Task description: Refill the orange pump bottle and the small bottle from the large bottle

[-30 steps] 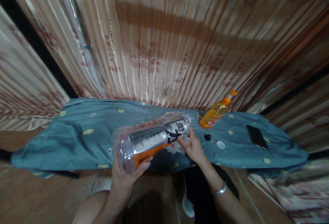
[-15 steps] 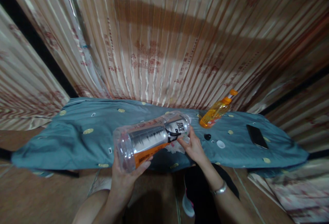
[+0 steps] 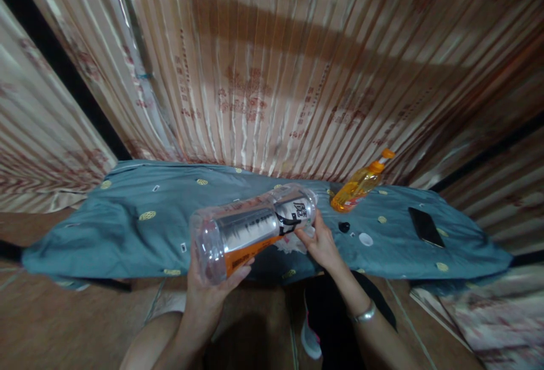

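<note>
A large clear plastic bottle (image 3: 250, 231) with a silver, black and orange label lies tilted on its side between my hands, above the near part of the cloth. My left hand (image 3: 212, 288) is wrapped round its wider left end, thumb on the front. At the narrower right end, my right hand (image 3: 318, 241) grips the side with thumb and fingers. Some crumpled clear plastic (image 3: 293, 242) shows beneath the bottle, partly hidden. To the right of my right hand are a small black object (image 3: 344, 226) and a white round disc (image 3: 366, 239).
A blue-green patterned cloth (image 3: 127, 239) covers the low table. A bottle of orange liquid with a pump-like orange top (image 3: 355, 190) stands at the back right, and a black phone (image 3: 425, 226) lies farther right. A pleated curtain (image 3: 255, 75) hangs behind.
The view has shifted very slightly. Both hands keep their hold on the bottle, which stays at almost the same tilt.
</note>
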The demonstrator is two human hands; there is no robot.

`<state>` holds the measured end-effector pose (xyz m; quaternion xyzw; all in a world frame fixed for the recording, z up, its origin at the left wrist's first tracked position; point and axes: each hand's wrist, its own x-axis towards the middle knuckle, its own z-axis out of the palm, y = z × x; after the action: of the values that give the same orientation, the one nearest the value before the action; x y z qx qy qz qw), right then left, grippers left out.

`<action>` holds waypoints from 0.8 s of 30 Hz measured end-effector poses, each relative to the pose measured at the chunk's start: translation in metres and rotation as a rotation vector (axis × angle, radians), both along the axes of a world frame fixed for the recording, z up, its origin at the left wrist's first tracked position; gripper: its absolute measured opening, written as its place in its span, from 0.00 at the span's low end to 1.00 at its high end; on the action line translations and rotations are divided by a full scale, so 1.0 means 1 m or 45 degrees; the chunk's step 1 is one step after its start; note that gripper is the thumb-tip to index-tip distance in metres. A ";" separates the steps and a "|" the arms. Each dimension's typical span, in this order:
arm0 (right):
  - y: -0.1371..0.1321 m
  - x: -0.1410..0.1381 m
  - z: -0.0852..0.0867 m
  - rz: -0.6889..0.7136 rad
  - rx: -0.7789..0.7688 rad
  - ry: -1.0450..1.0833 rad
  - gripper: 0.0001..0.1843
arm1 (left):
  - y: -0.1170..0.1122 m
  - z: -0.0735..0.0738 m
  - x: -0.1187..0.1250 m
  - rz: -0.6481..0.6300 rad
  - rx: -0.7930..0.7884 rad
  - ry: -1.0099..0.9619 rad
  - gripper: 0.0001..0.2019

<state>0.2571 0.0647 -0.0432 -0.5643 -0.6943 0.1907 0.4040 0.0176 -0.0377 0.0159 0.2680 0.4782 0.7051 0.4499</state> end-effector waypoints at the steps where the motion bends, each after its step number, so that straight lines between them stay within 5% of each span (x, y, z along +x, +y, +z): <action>1: 0.000 0.000 0.000 -0.004 0.005 -0.001 0.35 | 0.000 0.000 0.000 -0.007 0.000 0.003 0.57; 24: -0.002 -0.002 0.002 -0.007 -0.032 0.037 0.35 | 0.000 -0.002 0.001 -0.017 -0.053 0.022 0.52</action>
<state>0.2553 0.0631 -0.0415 -0.5685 -0.6843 0.2064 0.4073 0.0189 -0.0374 0.0140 0.2678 0.4949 0.6896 0.4558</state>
